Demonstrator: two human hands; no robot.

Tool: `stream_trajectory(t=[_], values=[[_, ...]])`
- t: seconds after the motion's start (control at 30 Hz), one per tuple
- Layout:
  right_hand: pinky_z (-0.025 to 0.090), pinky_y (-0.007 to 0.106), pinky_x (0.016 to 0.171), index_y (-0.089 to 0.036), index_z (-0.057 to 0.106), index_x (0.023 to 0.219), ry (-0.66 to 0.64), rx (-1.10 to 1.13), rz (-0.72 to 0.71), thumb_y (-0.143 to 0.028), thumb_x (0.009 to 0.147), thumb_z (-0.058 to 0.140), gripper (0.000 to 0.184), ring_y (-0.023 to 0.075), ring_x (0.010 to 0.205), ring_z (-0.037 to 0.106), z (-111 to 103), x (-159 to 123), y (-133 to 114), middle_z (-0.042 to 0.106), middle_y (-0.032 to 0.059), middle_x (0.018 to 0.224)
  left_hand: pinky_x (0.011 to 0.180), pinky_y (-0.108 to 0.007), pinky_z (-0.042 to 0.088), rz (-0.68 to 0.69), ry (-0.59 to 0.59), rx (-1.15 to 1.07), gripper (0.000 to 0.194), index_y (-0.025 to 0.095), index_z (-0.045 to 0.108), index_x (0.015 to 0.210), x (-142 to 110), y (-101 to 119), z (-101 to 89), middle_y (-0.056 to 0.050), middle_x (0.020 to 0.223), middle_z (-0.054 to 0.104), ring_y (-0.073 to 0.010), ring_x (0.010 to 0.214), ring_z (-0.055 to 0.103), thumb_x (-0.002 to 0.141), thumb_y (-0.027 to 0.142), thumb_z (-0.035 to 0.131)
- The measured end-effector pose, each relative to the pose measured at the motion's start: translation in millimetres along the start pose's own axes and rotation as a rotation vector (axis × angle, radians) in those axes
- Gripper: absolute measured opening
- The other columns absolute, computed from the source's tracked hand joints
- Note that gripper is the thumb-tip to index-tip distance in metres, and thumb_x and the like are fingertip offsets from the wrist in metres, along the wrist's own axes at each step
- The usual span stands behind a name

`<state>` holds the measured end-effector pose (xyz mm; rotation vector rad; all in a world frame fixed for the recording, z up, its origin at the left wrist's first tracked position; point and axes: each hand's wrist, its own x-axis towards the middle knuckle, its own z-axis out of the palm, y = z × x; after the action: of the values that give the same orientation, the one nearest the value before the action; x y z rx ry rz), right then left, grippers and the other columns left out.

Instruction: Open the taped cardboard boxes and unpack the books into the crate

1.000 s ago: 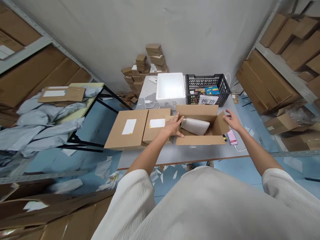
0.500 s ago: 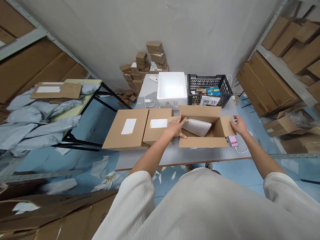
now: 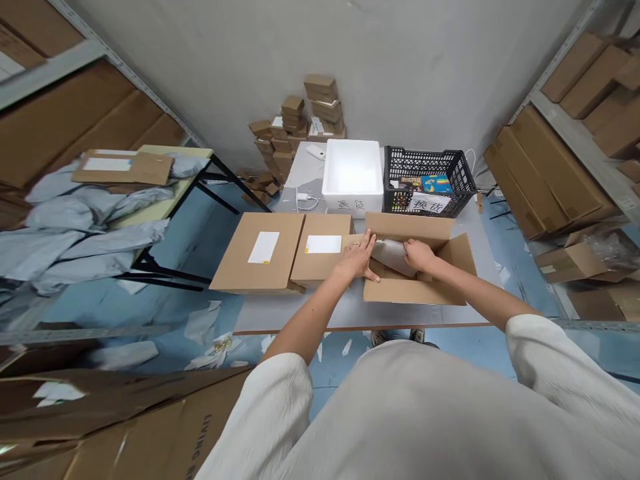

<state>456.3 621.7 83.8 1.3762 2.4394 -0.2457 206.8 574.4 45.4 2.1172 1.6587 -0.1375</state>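
Note:
An open cardboard box point(image 3: 415, 291) sits on the table with its flaps folded outward. My left hand point(image 3: 358, 257) rests on the box's left flap and edge, thumb and fingers spread apart. Inside the box lies a pale, flat, white-wrapped package point(image 3: 393, 256), tilted. My right hand point(image 3: 419, 257) reaches into the box over the right side, its fingers closed on the upper right edge of that package. Part of the package is hidden by the hand and the box wall.
Two closed boxes with white labels, a larger box point(image 3: 255, 257) and a smaller box point(image 3: 320, 260), stand left of the open one. Behind are a white foam bin point(image 3: 353, 201) and a black crate point(image 3: 395, 200). Grey parcels point(image 3: 75, 227) lie on a side table.
My right hand has moved left from the right flap into the box and closed on the package. My left hand stays at the left edge. The view has shifted slightly.

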Motion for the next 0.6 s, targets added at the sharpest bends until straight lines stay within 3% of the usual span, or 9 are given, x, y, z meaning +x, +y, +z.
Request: stream_trajectory(t=[0.13,0.33,0.6], values=[[0.059,0.042,0.104,-0.006,0.069,0.141,-0.009,-0.063,0.013,-0.014,0.104,0.056,0.040,0.0359,0.125,0.074,13.9,18.6,-12.0,0.076,0.0281,0.136,0.126,-0.063,0.038,-0.003,0.025,-0.008,0.174,0.024,-0.005,0.185,-8.6,4.4,2.2,-0.025,0.189,-0.015,-0.0616,0.161,0.038,0.058,0.087,0.097],[0.056,0.044,0.107,-0.003,0.072,0.138,0.025,-0.116,-0.002,-0.004,0.105,0.043,0.044,0.0350,0.126,0.073,27.5,25.1,-15.4,0.075,0.0308,0.135,0.125,-0.064,0.040,0.011,0.043,-0.006,0.168,0.027,-0.004,0.185,-17.8,5.9,4.7,-0.023,0.190,-0.013,-0.0600,0.160,0.039,0.062,0.087,0.094],[0.053,0.037,0.099,-0.009,0.069,0.140,-0.004,-0.133,-0.049,-0.012,0.106,0.050,0.039,0.0310,0.122,0.074,45.3,28.7,-15.9,0.076,0.0261,0.134,0.126,-0.062,0.039,-0.011,0.003,0.011,0.169,0.024,-0.004,0.185,-17.3,5.6,1.5,-0.023,0.189,-0.017,-0.0598,0.162,0.037,0.062,0.092,0.090]])
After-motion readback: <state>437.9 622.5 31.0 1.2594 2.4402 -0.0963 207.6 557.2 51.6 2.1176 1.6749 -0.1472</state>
